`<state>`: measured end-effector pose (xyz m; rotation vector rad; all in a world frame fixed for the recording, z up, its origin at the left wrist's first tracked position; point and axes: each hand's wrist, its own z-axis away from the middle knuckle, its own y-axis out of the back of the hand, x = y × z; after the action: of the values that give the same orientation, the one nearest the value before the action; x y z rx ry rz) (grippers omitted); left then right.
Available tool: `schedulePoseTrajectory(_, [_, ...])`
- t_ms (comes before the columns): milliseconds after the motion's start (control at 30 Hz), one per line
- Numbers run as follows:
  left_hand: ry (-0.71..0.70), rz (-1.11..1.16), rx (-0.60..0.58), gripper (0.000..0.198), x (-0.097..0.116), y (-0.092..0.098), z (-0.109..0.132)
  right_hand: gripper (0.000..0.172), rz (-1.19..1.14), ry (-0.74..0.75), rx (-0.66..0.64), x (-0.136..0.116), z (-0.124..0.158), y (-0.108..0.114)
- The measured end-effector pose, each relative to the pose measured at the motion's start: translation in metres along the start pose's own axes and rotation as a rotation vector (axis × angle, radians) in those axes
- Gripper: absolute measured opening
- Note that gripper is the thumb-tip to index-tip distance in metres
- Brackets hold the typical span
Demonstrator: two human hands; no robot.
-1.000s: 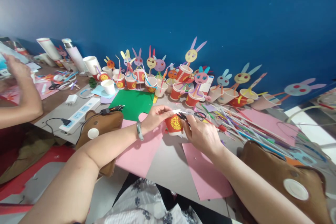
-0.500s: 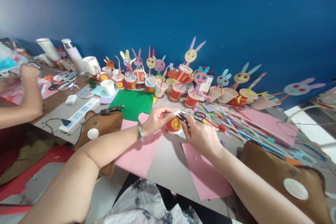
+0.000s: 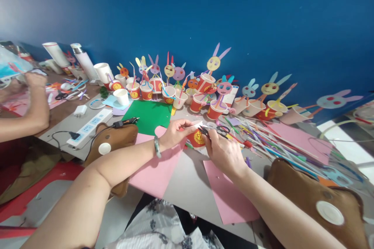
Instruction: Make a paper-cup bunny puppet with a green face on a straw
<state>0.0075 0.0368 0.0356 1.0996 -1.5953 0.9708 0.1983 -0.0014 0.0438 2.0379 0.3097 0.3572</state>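
My left hand [image 3: 176, 133] pinches the rim of a small red paper cup [image 3: 196, 139] with a gold emblem, tilted over the table. My right hand [image 3: 221, 151] is closed on small black scissors [image 3: 205, 131], whose blades sit at the cup's rim. A bracelet is on my left wrist. Pink paper sheets [image 3: 226, 192] lie under and in front of both hands.
A row of paper-cup rabbits [image 3: 213, 85] stands along the blue wall. Green paper [image 3: 148, 114], a power strip [image 3: 89, 122], loose straws [image 3: 271, 140] and two brown pouches [image 3: 309, 194] lie around. Another person's arm [image 3: 26, 105] works at the left.
The cup has tipped further over and moved slightly away from me; both hands shifted a little with it. The other person's hand at the left lowered.
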Motion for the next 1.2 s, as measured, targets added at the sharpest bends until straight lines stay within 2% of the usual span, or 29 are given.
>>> schedulePoseTrajectory(200, [0.047, 0.125, 0.018, 0.039, -0.002, -0.003, 0.001, 0.042, -0.028, 0.024, 0.026, 0.001, 0.000, 0.001])
schedulePoseTrajectory(767, [0.071, 0.147, 0.015, 0.035, -0.003, -0.002, 0.000, 0.037, -0.064, 0.050, 0.030, 0.004, 0.002, -0.003])
schedulePoseTrajectory(1000, [0.075, 0.138, 0.007, 0.033, -0.002, 0.002, -0.003, 0.046, -0.043, 0.054, 0.083, 0.004, -0.002, -0.001])
schedulePoseTrajectory(1200, [0.104, 0.118, -0.007, 0.032, -0.004, 0.007, -0.008, 0.045, -0.002, 0.030, 0.003, 0.009, -0.005, 0.001])
